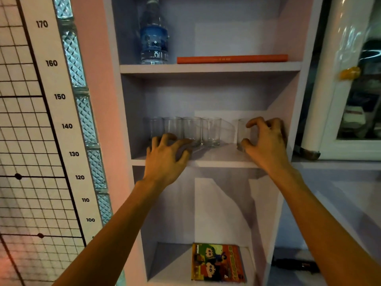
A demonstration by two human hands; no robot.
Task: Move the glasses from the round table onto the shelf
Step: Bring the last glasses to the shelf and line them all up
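Several clear glasses (pixel 191 131) stand in a row at the back left of the middle shelf (pixel 216 163). One more clear glass (pixel 241 129) stands apart at the right of that shelf, and my right hand (pixel 266 141) curls around it, thumb low and forefinger high on its side. My left hand (pixel 167 157) hovers at the shelf's front left with its fingers spread, just in front of the row and holding nothing. The round table is out of view.
A water bottle (pixel 154 42) and a flat orange book (pixel 231 58) sit on the shelf above. A comic book (pixel 218 263) lies on the shelf below. A height chart (pixel 61 96) and glass blocks (pixel 82 112) are left; a white door (pixel 338 79) is right.
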